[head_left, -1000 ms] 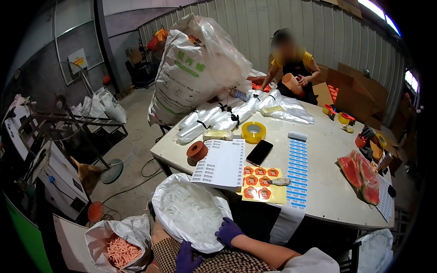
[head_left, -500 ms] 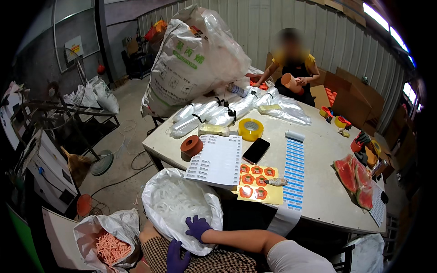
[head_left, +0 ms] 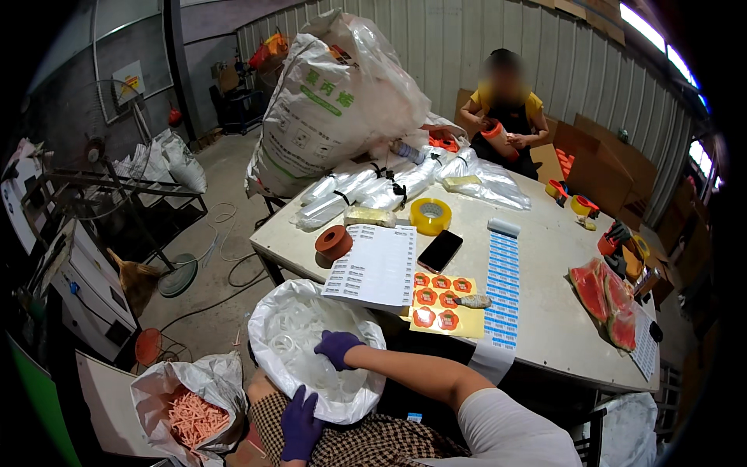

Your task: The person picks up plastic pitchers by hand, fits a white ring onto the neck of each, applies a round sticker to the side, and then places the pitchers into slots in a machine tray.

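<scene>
A white woven bag (head_left: 268, 373) full of clear plastic ring-like pieces (head_left: 292, 331) stands against my lap, below the table's near edge. My right hand (head_left: 338, 349), in a purple glove, reaches across into its mouth. The fingers are bent and close together on the pieces; what lies between them is hidden. My left hand (head_left: 302, 426), also purple-gloved, rests at the bag's near side, with its fingers apart and pointing up. Nothing shows in it. Checked cloth (head_left: 381, 440) covers my lap.
The white table (head_left: 436, 268) bears label sheets (head_left: 369, 268), yellow tape (head_left: 430, 216), a brown roll (head_left: 334, 243), a phone (head_left: 440, 252), a sticker strip (head_left: 503, 292) and bagged watermelon (head_left: 603, 292). A sack of pink sticks (head_left: 194, 420) stands left. Opposite, a person holds an orange cylinder (head_left: 498, 136).
My right hand has gone from spread fingers to bent, closer ones and moved slightly up into the pieces. My left hand has risen toward the bag. The person opposite has brought both hands to the cylinder.
</scene>
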`<state>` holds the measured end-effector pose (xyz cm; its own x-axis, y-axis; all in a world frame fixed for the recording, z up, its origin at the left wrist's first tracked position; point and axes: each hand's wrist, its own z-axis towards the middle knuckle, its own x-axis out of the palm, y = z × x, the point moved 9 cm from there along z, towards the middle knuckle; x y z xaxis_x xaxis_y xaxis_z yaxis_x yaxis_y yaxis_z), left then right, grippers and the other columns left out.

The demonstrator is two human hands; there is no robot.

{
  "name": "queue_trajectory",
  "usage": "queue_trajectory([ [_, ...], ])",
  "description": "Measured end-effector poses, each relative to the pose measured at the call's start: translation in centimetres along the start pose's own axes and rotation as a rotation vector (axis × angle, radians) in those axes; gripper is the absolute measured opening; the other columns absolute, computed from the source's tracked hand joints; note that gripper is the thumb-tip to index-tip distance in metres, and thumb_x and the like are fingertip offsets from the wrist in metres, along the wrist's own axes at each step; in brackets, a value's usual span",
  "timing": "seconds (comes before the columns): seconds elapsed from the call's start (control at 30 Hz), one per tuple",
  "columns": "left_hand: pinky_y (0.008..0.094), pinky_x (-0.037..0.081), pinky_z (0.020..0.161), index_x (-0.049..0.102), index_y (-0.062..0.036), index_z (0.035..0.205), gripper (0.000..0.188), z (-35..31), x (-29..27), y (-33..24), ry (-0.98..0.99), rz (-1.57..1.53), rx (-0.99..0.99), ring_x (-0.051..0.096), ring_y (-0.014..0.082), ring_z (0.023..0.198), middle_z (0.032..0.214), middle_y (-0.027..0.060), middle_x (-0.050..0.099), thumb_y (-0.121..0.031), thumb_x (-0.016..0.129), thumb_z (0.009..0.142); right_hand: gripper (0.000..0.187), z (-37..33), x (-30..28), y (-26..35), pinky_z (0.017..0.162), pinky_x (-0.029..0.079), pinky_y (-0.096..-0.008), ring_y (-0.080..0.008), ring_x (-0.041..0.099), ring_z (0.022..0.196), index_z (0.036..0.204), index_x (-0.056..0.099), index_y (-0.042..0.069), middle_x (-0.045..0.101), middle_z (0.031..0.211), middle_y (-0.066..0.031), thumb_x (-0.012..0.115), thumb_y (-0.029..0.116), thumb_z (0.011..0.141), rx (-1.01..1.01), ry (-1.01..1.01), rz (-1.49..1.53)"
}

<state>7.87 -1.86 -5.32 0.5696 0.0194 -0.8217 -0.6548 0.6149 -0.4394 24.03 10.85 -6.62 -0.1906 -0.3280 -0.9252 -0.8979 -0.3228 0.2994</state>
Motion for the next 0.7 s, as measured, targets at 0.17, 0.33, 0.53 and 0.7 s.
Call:
queue_trajectory([
  [0.17,0.0462,0.05,0.093,0.068,-0.0033,0.098,0.026,-0.8,-0.9,1.0,-0.127,-0.096,-0.017,0.064,0.0386,0.106,0.117,0.0203,0.067,-0.008,0.07,0.072,0.073,1.0,-3.3,1.1,0.082,0.057,-0.0483,-0.0395,0.064,0.111,0.13,0.063,0.025,0.052,0.133,-0.0201,0.084,0.012,0.061,0.076,0.047,-0.055],
  [0.33,0.0433,0.05,0.094,0.07,0.0012,0.096,0.021,-1.7,-3.2,-0.1,-0.249,-0.271,-0.127,0.065,0.0369,0.105,0.11,0.0215,0.068,-0.003,0.071,0.076,0.093,-0.1,-2.2,0.5,0.084,0.056,-0.0487,-0.0389,0.061,0.115,0.142,0.053,0.031,0.051,0.134,-0.0189,0.088,0.015,0.056,0.104,0.15,-0.079],
  [0.53,0.0421,0.051,0.092,0.07,0.0019,0.094,0.018,-2.1,-7.0,-1.1,-0.292,-0.24,-0.166,0.067,0.0361,0.101,0.105,0.0212,0.07,-0.003,0.07,0.077,0.068,-0.9,-2.9,1.8,0.094,0.051,-0.0495,-0.0382,0.06,0.117,0.134,0.062,0.031,0.056,0.134,-0.0126,0.074,0.012,0.07,-0.088,0.168,-0.21],
  [0.7,0.0427,0.054,0.091,0.072,0.0003,0.1,0.021,-12.3,-7.7,3.8,-0.335,-0.072,-0.233,0.069,0.0349,0.104,0.107,0.0189,0.072,-0.006,0.072,0.081,0.044,0.7,2.4,4.2,0.098,0.05,-0.0435,-0.0354,0.061,0.118,0.125,0.068,0.023,0.057,0.139,-0.0146,0.069,0.014,0.082,-0.258,0.056,0.191],
])
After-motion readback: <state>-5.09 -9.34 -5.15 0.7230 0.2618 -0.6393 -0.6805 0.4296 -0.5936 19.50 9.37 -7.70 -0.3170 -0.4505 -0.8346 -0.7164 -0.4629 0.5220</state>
